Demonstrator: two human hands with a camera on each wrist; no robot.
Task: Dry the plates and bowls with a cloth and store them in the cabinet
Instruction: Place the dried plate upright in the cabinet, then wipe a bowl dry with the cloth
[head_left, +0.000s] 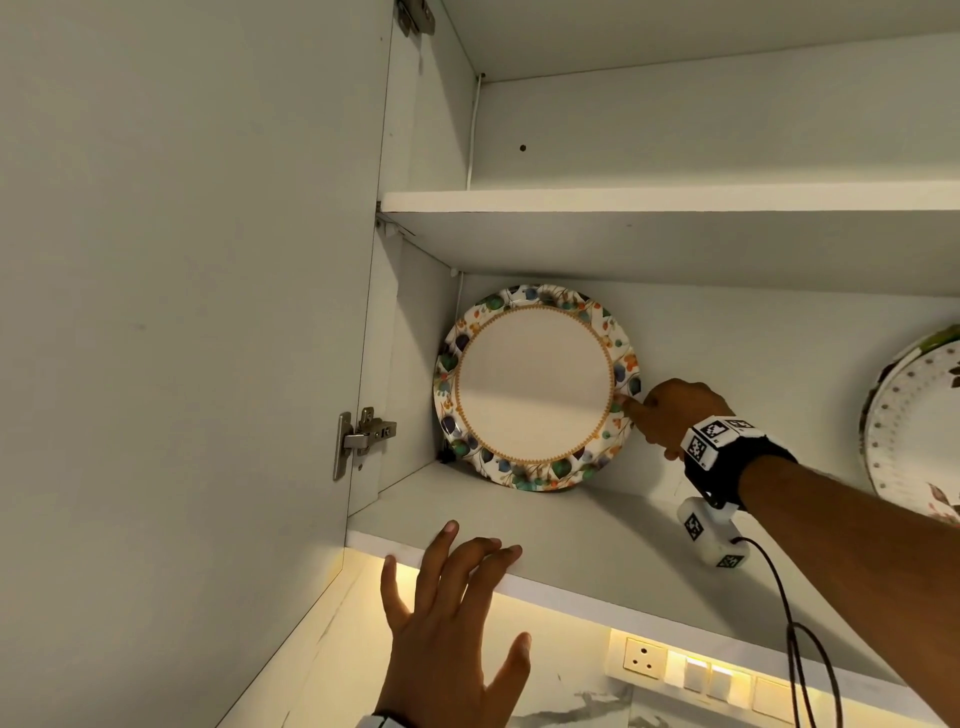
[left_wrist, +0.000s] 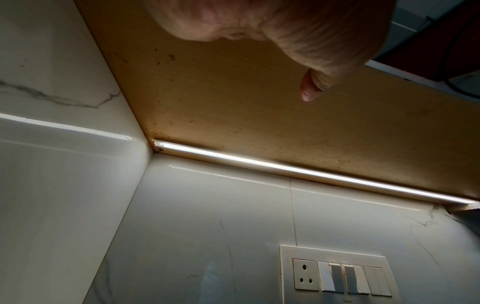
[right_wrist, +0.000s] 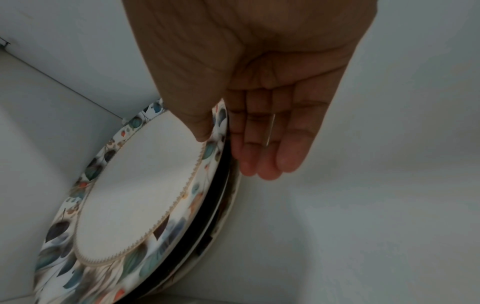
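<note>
standing round floral-rimmed white plate (head_left: 535, 387) upright at back left corner of lower cabinet shelf (head_left: 597, 551); right hand (head_left: 670, 415) pinches its right rim, thumb in front, fingers (right_wrist: 262, 156) behind. left hand (head_left: 452, 623) flat-fingered on shelf front edge, holding nothing.

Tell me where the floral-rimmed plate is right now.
In the head view, the floral-rimmed plate stands on edge against the back wall in the lower shelf's left corner, the right hand pinching its right rim.
</note>
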